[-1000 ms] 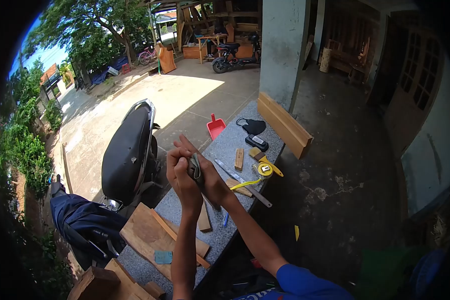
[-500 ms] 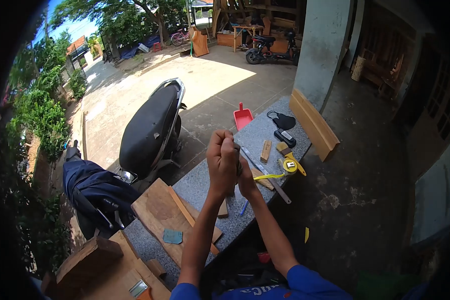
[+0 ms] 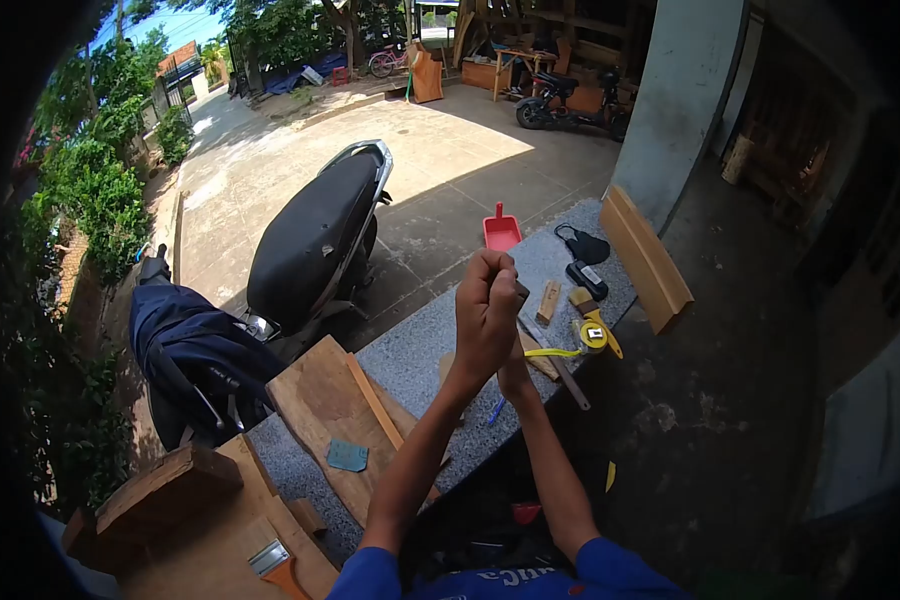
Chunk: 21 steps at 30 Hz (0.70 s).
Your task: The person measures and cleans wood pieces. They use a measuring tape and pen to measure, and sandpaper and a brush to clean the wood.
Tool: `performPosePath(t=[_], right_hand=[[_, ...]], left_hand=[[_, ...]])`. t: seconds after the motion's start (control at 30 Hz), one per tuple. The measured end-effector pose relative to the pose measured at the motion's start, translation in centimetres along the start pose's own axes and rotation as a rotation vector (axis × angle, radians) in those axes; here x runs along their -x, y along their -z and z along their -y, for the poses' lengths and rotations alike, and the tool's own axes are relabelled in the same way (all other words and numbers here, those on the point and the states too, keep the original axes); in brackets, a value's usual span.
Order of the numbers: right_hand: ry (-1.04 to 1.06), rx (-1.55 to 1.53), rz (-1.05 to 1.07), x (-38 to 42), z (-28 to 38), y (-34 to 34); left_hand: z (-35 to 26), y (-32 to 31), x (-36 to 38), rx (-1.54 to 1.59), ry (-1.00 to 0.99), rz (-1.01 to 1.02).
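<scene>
Clenching together above the desk, the left hand and the mostly hidden right hand pinch a small dark piece, which, judging by that grip, could slip onto the tape measure.

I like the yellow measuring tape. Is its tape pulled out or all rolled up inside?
Pulled out. A yellow strip runs left from the tape measure across the granite counter, toward the person's hands.
</scene>
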State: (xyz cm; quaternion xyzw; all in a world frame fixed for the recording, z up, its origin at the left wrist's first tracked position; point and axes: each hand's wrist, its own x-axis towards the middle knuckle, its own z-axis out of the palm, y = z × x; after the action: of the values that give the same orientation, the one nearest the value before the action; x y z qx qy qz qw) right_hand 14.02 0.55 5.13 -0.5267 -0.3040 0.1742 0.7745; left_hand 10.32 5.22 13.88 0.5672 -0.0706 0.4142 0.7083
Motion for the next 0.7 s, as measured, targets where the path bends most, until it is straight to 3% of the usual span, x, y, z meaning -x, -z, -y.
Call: performPosePath(t=[0.17, 0.23, 0.3, 0.37, 0.43, 0.5, 0.57, 0.6, 0.67, 0.7], right_hand=[[0.225, -0.151, 0.174, -1.9, 7.4, -1.7], [0.369, -0.091, 0.210, -2.6, 9.3, -2.2], [0.336, -0.145, 0.192, -2.3, 8.5, -2.6], [0.102, -0.146, 0.199, -1.7, 3.5, -1.5], [0.005, 0.049, 0.130, -1.8, -6.3, 1.0], [-0.113, -0.013, 0.071, -1.1, -9.2, 1.6], [-0.017, -0.062, 0.126, -1.6, -5.2, 0.9], [-0.003, 0.015, 0.102, -1.1, 0.1, -0.3], [0.092, -0.271, 0.170, -2.4, 3.4, -1.4], [0.199, -0.151, 0.150, -2.4, 5.6, -1.9]], left_hand=[[-0.3, 0.3, -0.5, -0.157, -0.073, -0.011], [-0.6, 0.3, -0.3, -0.091, 0.041, -0.031], [-0.6, 0.8, -0.4, -0.095, 0.094, -0.056], [-0.8, 1.2, -0.7, -0.111, -0.005, -0.074], [-0.1, 2.3, -0.9, -0.084, -0.007, -0.123], [-0.2, 2.2, -0.8, -0.074, -0.044, -0.069], [-0.1, 1.8, -0.5, -0.106, -0.063, -0.071], [0.1, 1.6, -0.5, -0.136, -0.087, -0.067], [0.1, 0.7, -0.5, -0.143, -0.043, -0.105], [0.2, 0.6, -0.6, -0.150, -0.035, -0.120]])
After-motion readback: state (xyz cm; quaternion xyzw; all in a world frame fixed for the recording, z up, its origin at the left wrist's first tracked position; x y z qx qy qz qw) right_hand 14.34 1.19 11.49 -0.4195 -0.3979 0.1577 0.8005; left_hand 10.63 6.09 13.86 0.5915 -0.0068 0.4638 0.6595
